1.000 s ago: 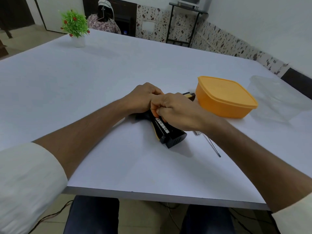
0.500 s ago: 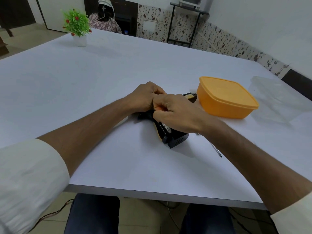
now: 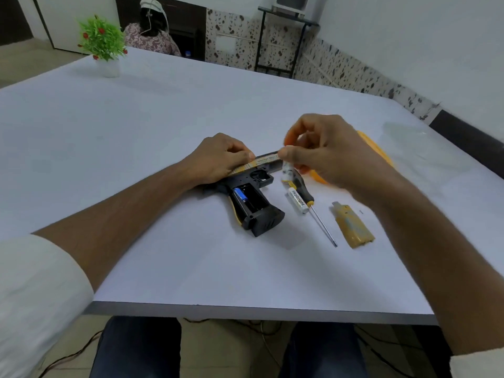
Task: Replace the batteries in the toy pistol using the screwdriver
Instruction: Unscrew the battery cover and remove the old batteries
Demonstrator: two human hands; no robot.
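Note:
The black and yellow toy pistol (image 3: 256, 203) lies on its side on the white table (image 3: 163, 132), grip toward me. Its battery bay is uncovered, with one blue battery (image 3: 240, 194) inside. My left hand (image 3: 221, 156) presses down on the slide. My right hand (image 3: 324, 151) hovers above the barrel end, pinching a white battery (image 3: 287, 170) that hangs down from the fingers. Another white battery (image 3: 297, 200) lies on the table beside the screwdriver (image 3: 316, 208). The yellow battery cover (image 3: 353, 226) rests to the right, a tiny screw (image 3: 361, 211) close by.
An orange lidded box (image 3: 379, 151) sits behind my right hand, mostly hidden. A clear plastic sheet (image 3: 414, 143) lies at the right. A small potted plant (image 3: 103, 47) stands at the far left corner, a seated person (image 3: 152, 34) beyond it. The table's front edge (image 3: 245, 312) is near my knees.
My right hand has lifted off the pistol grip and moved up and right, now holding a white battery. The open bay, cover, screwdriver and loose battery are now uncovered.

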